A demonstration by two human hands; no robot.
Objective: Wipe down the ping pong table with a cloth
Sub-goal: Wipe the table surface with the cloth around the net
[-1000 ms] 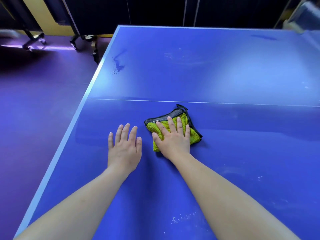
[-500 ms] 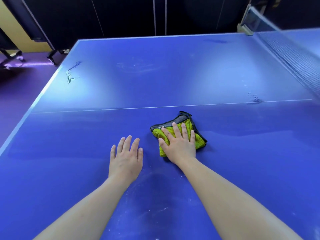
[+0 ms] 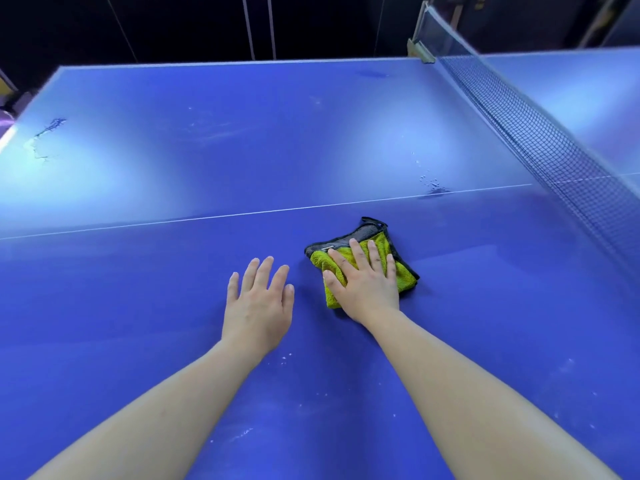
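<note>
Head view first, and we count two bare hands, one cloth, one table and one net. The left hand point(image 3: 256, 306) lies flat, palm down, on the blue ping pong table point(image 3: 242, 150), fingers straight and slightly spread, holding nothing. The right hand point(image 3: 367, 289) lies just beside it, palm down on the cloth point(image 3: 406, 277), its fingers straight and a little apart, pressing it against the top rather than curling round it. We see the cloth folded into a rough square, yellow-green with a dark grey edge and a small loop at its far corner. It sits on the near half of the table, just short of the single thin white line point(image 3: 242, 213) that crosses the surface from left to right.

We see a glossy tabletop with broad pale reflections. A ragged scuff point(image 3: 45, 136) marks the far left, a cluster of whitish specks point(image 3: 431, 183) lies by the line, and more specks dot the near area between the forearms. The net point(image 3: 540, 143) runs along the right side, its dark mesh fixed to a post point(image 3: 420, 51) at the far corner. Beyond the far edge we make out dark wall panels point(image 3: 173, 26).

Both forearms reach forward from the lower edge, bare, wrists straight, and they draw closer together toward the hands.
</note>
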